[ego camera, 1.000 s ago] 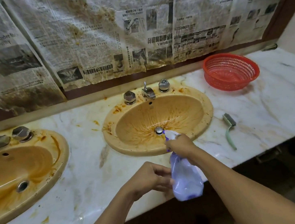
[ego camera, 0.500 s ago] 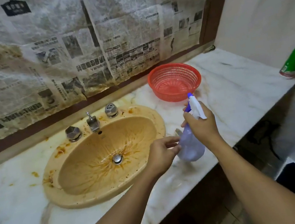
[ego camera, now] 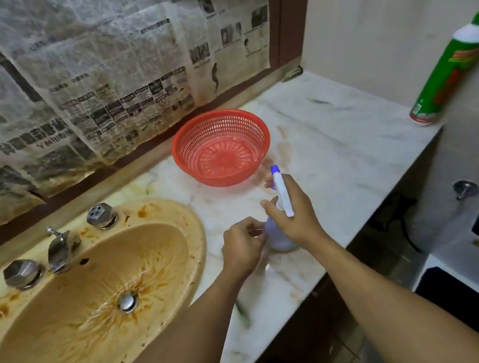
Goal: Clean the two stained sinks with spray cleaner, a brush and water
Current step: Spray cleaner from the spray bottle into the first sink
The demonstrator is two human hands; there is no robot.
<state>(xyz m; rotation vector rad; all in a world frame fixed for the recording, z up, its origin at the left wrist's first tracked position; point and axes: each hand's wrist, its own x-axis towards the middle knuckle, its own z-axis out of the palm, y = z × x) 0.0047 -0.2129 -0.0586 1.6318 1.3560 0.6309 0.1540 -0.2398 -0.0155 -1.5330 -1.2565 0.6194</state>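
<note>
Right hand clamps its fingers round the spray bottle near the tabletop's front edge. Left hand curls against it, grip unclear. The sink in view looks filthy, so scrubbing and rinsing lie ahead.

On the white marble table, the pale plastic spray bottle is right of the oval stained ceramic sink and before the round red plastic basket, while the metal tap sits behind the sink's bowl.
</note>
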